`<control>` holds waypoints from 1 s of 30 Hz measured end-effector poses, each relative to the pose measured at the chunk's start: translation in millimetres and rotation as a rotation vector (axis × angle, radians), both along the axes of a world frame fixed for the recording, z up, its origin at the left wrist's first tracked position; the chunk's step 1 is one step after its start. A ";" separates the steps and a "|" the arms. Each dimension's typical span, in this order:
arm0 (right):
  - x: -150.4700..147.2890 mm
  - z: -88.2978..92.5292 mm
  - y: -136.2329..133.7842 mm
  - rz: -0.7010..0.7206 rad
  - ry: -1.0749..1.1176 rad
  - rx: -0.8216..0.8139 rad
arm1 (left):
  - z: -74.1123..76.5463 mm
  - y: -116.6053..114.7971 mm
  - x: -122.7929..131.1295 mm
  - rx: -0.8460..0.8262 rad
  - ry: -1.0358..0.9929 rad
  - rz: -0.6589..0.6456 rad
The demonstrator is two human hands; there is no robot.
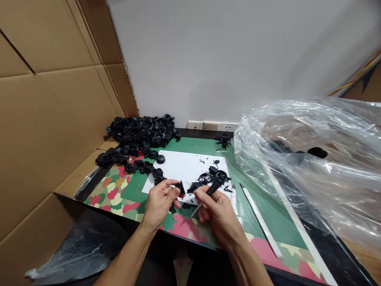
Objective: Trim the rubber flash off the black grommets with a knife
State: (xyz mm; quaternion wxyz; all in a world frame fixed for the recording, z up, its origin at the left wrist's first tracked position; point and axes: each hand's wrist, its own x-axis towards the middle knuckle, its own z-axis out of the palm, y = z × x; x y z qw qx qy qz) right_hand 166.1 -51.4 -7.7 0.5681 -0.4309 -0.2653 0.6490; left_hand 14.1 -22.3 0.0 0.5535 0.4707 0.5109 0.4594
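Between the thumb and fingers of my left hand (162,202) is a small ribbed black rubber part (180,187). My right hand (216,208) grips a tool with a black handle (218,182); its thin pale blade (196,209) points down and left, apart from the part. Both hands are over the near edge of a white sheet (175,163). Black trimmings (198,184) lie on the sheet by my right hand. A row of similar black parts (157,173) runs behind my left hand.
A large pile of black parts (143,129) rests at the back left beside a cardboard wall (59,99). More scraps (223,140) lie at the back. A white knife-like stick (262,222) and a clear plastic bag (297,159) are on the right. Sockets (211,126) line the wall.
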 end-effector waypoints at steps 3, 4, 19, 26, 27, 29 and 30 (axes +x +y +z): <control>-7.1 2.9 -1.0 -0.014 -0.161 0.062 | 0.1 -0.8 1.5 -0.010 -0.001 0.000; -9.3 4.2 -0.6 -0.020 -0.203 0.089 | 0.4 -1.1 1.8 -0.007 0.018 -0.007; -17.5 -7.2 2.8 -0.096 -0.187 -0.007 | 3.1 -9.5 3.9 0.138 0.097 -0.049; -18.7 -10.3 4.9 -0.122 -0.085 -0.056 | 4.3 -7.9 7.0 0.056 -0.036 0.036; -19.0 -9.9 5.1 -0.115 -0.073 -0.056 | 4.6 -7.6 7.4 0.048 -0.039 0.049; -19.8 -8.3 5.7 -0.103 -0.063 -0.046 | 4.7 -6.7 7.7 0.047 -0.037 0.069; -20.2 -7.2 6.2 -0.099 -0.064 -0.039 | 4.6 -6.2 7.6 0.052 -0.033 0.077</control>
